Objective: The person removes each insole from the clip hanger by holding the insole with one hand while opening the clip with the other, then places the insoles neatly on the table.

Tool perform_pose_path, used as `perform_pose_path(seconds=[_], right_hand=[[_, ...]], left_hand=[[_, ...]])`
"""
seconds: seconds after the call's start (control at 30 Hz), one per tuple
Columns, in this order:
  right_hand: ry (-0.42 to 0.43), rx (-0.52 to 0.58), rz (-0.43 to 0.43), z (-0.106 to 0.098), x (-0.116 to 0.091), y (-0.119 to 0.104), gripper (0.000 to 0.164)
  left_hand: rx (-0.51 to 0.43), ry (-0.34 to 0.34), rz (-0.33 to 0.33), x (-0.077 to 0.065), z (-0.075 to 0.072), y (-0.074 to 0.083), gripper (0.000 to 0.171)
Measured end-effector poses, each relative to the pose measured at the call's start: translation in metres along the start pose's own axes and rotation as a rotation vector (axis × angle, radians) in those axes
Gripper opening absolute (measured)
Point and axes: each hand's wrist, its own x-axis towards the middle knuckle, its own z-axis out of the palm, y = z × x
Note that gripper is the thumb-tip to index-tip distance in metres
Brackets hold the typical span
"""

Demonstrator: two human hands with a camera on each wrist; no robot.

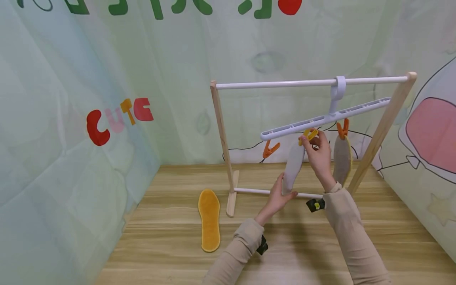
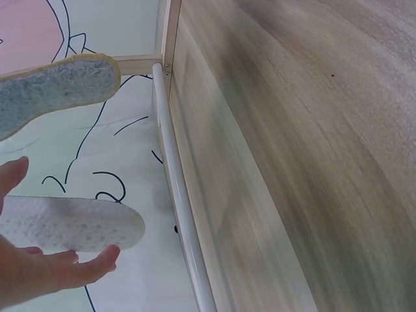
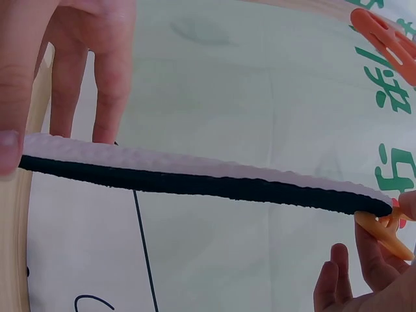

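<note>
A pale insole (image 1: 294, 164) with a dark underside (image 3: 195, 182) hangs at a tilt below the white hanger (image 1: 295, 127). My right hand (image 1: 319, 155) pinches a yellow clothespin (image 1: 311, 134) at the insole's upper end, just under the hanger bar. Lower down, my left hand (image 1: 276, 200) holds the other end, its thumb on one side and fingers on the other. To the right, a grey insole with a yellow edge (image 1: 342, 160) hangs from an orange clothespin (image 1: 343, 128). Another orange clothespin (image 1: 270, 149) dangles at the hanger's left end with nothing in it.
The hanger hooks over the top rod (image 1: 278, 84) of a wooden-legged rack (image 1: 221, 134). Left of the rack, a yellow-orange insole (image 1: 209, 221) lies on the wood-grain table (image 1: 171, 237). A printed curtain (image 1: 185, 99) stands behind and at both sides.
</note>
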Motion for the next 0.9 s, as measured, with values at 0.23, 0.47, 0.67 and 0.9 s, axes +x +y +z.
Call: perform_pose_path(seconds=[0.23, 0.47, 0.67, 0.9], right_hand=[[0.006, 0.002, 0.061, -0.001, 0.001, 0.0, 0.035], [-0.002, -0.03, 0.046, -0.001, -0.002, -0.002, 0.037], [0.0, -0.044, 0.022, 0.001, -0.005, -0.004, 0.039], [0.008, -0.046, 0.031, 0.0, -0.001, -0.003, 0.037]], left_hand=[[-0.008, 0.012, -0.012, 0.001, 0.002, -0.001, 0.078], [0.027, 0.016, 0.011, 0.002, 0.002, -0.008, 0.08], [0.021, 0.011, 0.03, -0.002, -0.001, -0.011, 0.075], [0.057, 0.039, 0.085, -0.002, -0.004, -0.013, 0.066]])
